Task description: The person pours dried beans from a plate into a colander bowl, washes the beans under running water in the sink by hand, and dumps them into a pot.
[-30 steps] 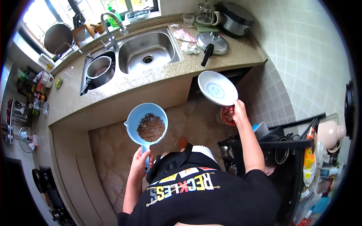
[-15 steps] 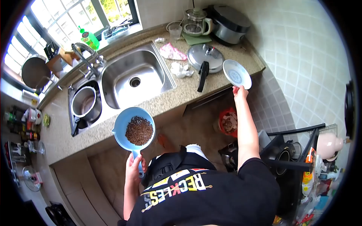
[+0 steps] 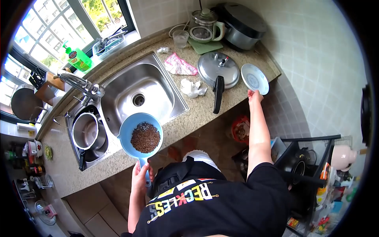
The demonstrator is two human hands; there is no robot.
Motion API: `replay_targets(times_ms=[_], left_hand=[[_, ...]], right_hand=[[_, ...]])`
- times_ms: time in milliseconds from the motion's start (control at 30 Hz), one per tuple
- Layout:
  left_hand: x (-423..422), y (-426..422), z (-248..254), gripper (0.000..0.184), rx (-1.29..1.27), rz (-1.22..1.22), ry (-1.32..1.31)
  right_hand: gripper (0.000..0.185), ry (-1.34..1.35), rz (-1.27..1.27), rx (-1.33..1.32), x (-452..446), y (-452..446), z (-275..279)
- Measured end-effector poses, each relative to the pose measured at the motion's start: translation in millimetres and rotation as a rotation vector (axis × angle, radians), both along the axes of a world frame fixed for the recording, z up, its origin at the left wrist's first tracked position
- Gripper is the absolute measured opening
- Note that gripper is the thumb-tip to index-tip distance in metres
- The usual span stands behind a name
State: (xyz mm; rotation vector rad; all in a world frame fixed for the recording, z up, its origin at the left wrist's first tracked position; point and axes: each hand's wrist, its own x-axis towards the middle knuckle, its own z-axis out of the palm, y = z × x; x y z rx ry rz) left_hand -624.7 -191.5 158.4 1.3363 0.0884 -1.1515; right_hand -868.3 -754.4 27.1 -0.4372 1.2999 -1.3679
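My left hand (image 3: 141,176) is closed around the handle of a light blue plastic scoop (image 3: 123,137) with a small spout. Reddish-brown grains or small beans (image 3: 145,138) fill its bottom. The scoop is held level above the counter's front edge, near the sink (image 3: 162,106). My right hand (image 3: 255,97) pinches the rim of a small white dish with a blue pattern (image 3: 256,79). The dish tilts over the counter's right end; whether it touches the counter I cannot tell. Left of it lies a pressure cooker lid (image 3: 215,69) with a black handle.
A pot (image 3: 85,132) sits in the small left basin, below the faucet (image 3: 81,83). Crumpled tissue (image 3: 193,88), a pink cloth (image 3: 179,65), a glass kettle (image 3: 203,29) and a rice cooker (image 3: 241,25) stand or lie along the granite counter (image 3: 63,173). A red bin (image 3: 240,129) is below.
My body and view have moved closer to the counter, so sink and lid appear lower. My right hand has shifted slightly right with the dish. Both hands keep their holds.
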Motion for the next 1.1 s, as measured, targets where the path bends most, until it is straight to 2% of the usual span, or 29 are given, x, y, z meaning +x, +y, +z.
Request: replay_targets(times_ms=[200,333,533,667,800,833,967,1033,1067,1100], left_hand=[[6.2,-38.2,1.9,0.014,-0.007,0.090,0.010],[8.3,-63.1,7.4,0.013,-0.004,0.122,-0.023],[12.4,-89.4,10.2,0.018,-0.009,0.176,-0.006],[20.1,-98.4,9.8,0.016,-0.003,0.240,-0.020],[26.7,-101.3,5.3,0.016,-0.011,0.255,-0.016],[28.2,-101.9,2.9,0.016,-0.007,0.247,-0.010],[36.4,-104.9,0.5,0.018,-0.015,0.244,0.019],[42.6,-100.5,-6.1,0.020,-0.054,0.239,0.062],[45.0,-99.8,-6.7,0.020,-0.054,0.238,0.066],[50.0,-101.9,-7.6,0.020,-0.016,0.234,0.057]], right_hand=[[0.013,-0.122,-0.041,0.025,-9.2,-56.3,-44.4],[0.012,-0.086,-0.024,0.062,-9.4,-82.3,-63.2],[0.019,-0.067,0.151,-0.003,-21.0,-124.4,-104.8],[0.021,0.011,0.201,0.068,-19.0,-134.8,-100.3],[0.034,0.040,0.254,0.030,-14.3,-125.1,-89.0],[0.043,0.025,0.275,0.043,-13.7,-119.8,-83.5],[0.039,0.097,0.233,0.153,-13.5,-90.6,-56.0],[0.030,0.322,0.166,0.149,7.8,-40.5,-9.6],[0.030,0.326,0.164,0.149,21.1,-15.4,9.8],[0.024,0.328,0.297,-0.003,42.2,9.8,24.8]])
